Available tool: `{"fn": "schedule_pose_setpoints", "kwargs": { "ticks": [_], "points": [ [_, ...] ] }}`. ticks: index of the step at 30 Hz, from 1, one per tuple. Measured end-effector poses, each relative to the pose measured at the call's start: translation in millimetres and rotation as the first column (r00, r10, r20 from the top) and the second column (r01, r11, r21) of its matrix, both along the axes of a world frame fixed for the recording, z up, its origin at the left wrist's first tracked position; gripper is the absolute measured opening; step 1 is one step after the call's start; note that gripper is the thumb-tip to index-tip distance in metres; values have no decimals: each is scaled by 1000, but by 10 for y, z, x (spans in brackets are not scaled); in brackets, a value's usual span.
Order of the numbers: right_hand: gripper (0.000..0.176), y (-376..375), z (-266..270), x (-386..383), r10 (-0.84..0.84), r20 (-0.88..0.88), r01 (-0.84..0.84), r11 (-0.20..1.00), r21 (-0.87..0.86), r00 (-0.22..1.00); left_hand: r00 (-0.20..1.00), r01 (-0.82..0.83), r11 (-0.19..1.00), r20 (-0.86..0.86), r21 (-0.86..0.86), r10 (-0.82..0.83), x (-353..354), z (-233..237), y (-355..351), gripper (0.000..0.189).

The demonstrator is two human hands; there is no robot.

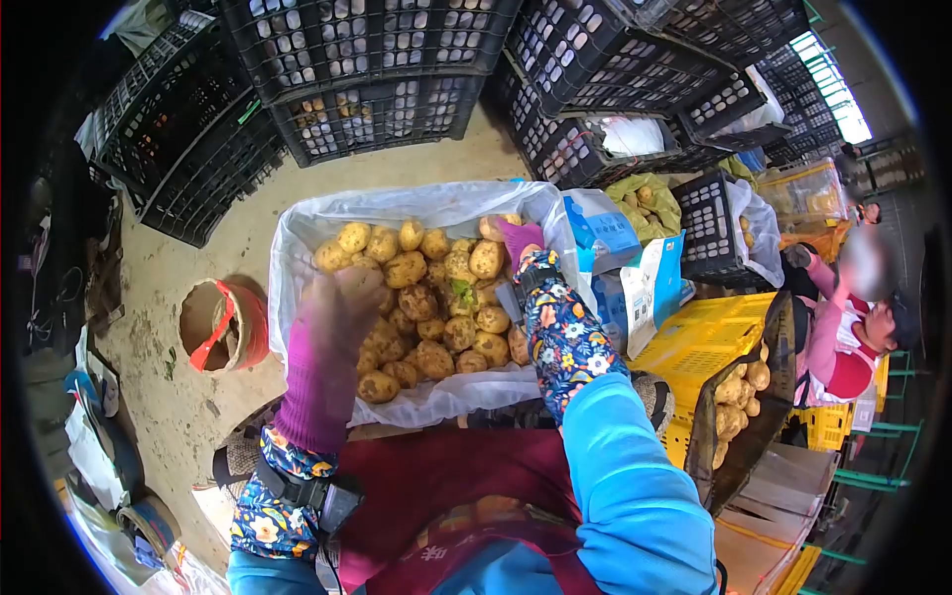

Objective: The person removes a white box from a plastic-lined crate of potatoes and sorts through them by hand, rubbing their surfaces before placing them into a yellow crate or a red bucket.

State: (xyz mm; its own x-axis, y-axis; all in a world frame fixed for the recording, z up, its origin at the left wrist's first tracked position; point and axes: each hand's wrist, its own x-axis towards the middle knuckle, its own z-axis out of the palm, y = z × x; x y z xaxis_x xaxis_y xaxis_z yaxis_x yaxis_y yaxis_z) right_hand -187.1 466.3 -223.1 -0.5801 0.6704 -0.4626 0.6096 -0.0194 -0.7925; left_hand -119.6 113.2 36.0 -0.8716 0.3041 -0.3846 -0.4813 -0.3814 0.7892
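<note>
Watching through the head camera, I have potatoes point(421, 302) heaped in a container lined with translucent sheeting point(307, 223), directly before the wearer; the left hand point(342, 296) is over the heap's left side, smeared by motion, so I cannot tell how far its fingers are spread or whether it has hold of anything; the right hand point(523, 240), purple-covered, reaches into the far right corner, fingers bent at a potato point(493, 227); I cannot tell if the grip is firm; a scrap of green leaf point(463, 293) lies among the potatoes; a red-edged bucket point(253, 322) stands on the floor to the left; blue-and-white packaging point(600, 233) is just beside the sheeting on the right; nearer, a yellow crate point(694, 332); black crates point(367, 55) are stacked beyond; far right, a co-worker in pink sleeves point(822, 347).
</note>
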Motion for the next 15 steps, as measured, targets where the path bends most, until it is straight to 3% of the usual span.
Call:
{"fn": "schedule_pose_setpoints", "kwargs": {
  "ticks": [1, 2, 5, 8, 10, 12, 15],
  "points": [
    [67, -28, 195, 81, -83, -5, 81, 980, -184, 997, 1000, 14, 1000, 2, 20, -14, 5, -24, 15, 57],
    [55, -165, 670, 265, -73, -76, 33, 901, -432, 994, 999, 42, 999, 4, 9, -42, 16, -62, 34, 56],
    [49, -549, 1454, 696, -59, -308, -126, 827, -548, 950, 994, 110, 991, 18, -72, -109, 62, -119, 86, 53],
    [50, -883, 2048, 1099, 215, -420, -397, 820, -412, 881, 984, 178, 965, 39, -191, -173, 198, -39, 269, 52],
    [53, -1113, 2204, 1251, 344, -559, -507, 846, -164, 754, 971, 233, 952, -5, -199, -239, 275, -59, 342, 52],
    [60, -1238, 2267, 1379, 471, -617, -555, 829, 66, 630, 948, 262, 951, -139, -166, -286, 289, -161, 357, 53],
    [64, -1306, 2362, 1519, 591, -565, -440, 806, 395, 575, 894, 337, 935, -273, -112, -355, 299, 23, 341, 55]
  ]
}}
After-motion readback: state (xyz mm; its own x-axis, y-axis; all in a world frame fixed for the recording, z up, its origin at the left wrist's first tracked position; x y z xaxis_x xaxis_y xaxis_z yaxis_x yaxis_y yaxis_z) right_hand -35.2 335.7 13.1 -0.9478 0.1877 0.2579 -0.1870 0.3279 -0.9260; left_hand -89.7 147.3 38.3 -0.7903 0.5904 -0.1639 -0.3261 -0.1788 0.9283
